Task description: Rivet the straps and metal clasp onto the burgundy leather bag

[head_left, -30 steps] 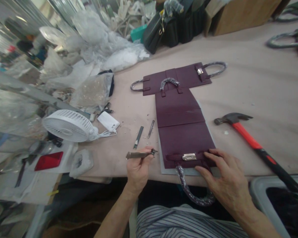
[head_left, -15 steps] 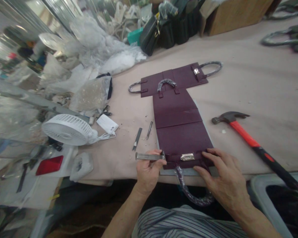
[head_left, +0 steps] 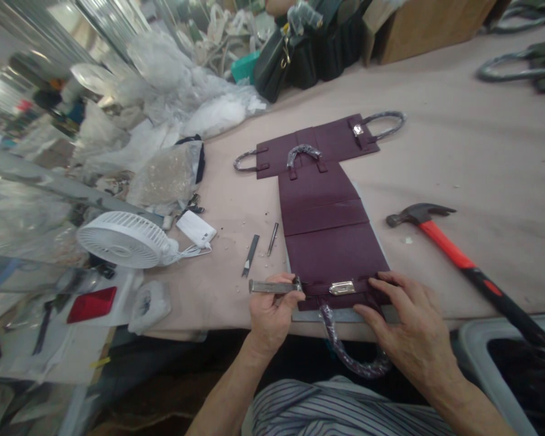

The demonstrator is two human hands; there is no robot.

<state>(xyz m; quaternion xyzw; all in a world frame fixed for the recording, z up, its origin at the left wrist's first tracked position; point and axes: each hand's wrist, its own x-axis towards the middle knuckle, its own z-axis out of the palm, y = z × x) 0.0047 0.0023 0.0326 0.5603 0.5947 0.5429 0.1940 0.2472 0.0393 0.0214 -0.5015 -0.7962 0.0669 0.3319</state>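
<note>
A flat burgundy leather bag panel (head_left: 327, 251) lies in front of me, its plastic-wrapped handle (head_left: 340, 354) hanging over the table's front edge. Near that edge, a silver clasp plate (head_left: 342, 287) sits on the panel's strap. My left hand (head_left: 272, 315) pinches a metal bar-shaped tool (head_left: 270, 286), its head against the left end of the strap. My right hand (head_left: 406, 312) grips the panel's right end, fingers on top and thumb at the near side. A second burgundy bag panel (head_left: 336, 142) lies crosswise at the far end of the first.
To the right rests a claw hammer (head_left: 454, 245) with a red and black handle. A grey flat blade (head_left: 251, 255) and a small metal punch (head_left: 273, 239) lie left of the panel. Farther left are a white fan (head_left: 122, 239) and plastic bags (head_left: 168, 172); dark bags (head_left: 304, 60) stand behind.
Both hands keep the same hold and place, and the tool stays at the strap's left end. Only a slight shift of the camera shows.
</note>
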